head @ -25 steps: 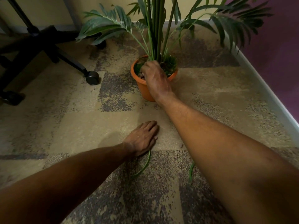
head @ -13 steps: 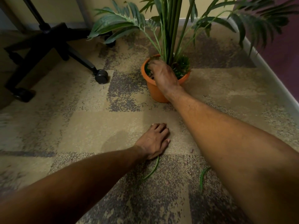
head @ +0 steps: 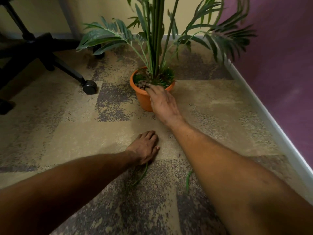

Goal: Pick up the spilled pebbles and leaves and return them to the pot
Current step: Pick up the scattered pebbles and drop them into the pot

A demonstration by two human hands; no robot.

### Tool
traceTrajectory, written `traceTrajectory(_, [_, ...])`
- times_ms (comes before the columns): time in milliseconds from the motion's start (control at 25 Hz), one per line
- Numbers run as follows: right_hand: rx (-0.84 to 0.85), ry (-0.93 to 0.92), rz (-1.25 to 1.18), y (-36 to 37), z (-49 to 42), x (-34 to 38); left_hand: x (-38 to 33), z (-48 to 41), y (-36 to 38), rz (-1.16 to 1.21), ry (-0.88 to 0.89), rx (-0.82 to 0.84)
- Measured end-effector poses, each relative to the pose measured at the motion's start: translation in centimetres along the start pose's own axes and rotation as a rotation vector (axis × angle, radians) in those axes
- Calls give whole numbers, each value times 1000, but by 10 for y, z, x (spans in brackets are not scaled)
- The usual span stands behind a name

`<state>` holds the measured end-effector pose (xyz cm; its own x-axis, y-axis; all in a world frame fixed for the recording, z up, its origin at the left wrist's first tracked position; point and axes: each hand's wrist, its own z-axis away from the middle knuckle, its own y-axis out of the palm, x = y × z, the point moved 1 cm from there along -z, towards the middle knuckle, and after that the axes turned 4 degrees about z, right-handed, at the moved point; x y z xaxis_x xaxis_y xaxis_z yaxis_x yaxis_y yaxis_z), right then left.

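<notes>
While I kneel over the carpet [head: 50,133], my right hand [head: 163,103] reaches to the orange pot [head: 143,99] and lies over its near rim. The fingers [head: 149,86] are stretched out and loose, the tips touching the brown pebbles [head: 141,83] inside the pot; I see nothing held in this hand. The pot stands upright on the carpet, near the corner where the yellow wall meets the purple wall [head: 279,56]. From its middle rise the green stems [head: 156,39] of a palm-like plant, and the fronds spread to both sides.

My left hand [head: 145,148] rests flat on the carpet, palm down, fingers together and relaxed, well apart from the pot. It grasps nothing that I can see. One long green leaf [head: 141,175] lies on the carpet and its upper end goes under the heel of this hand. A second green leaf [head: 188,180] lies just beside my right forearm, partly hidden by it. One small pebble [head: 179,155] lies on the carpet between the left hand and the right forearm.

At the left stands the black base of an office chair [head: 42,51], and one castor [head: 89,87] of it is on the carpet, left of the pot. A white skirting board [head: 271,119] runs along the purple wall.
</notes>
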<state>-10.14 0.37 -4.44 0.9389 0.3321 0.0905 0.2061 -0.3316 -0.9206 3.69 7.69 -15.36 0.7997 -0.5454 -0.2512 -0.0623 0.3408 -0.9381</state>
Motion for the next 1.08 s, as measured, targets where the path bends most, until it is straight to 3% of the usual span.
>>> traceTrajectory(280, [211, 258, 25, -3, 118, -18, -22, -7, -13, -28, 0, 5])
traceTrajectory(600, [383, 348, 52, 3, 210, -26, -50, 0, -6, -105, 84, 91])
traceTrajectory(1080, [325, 526, 82, -18, 253, -85, -107, -25, -2, -13, 170, 127])
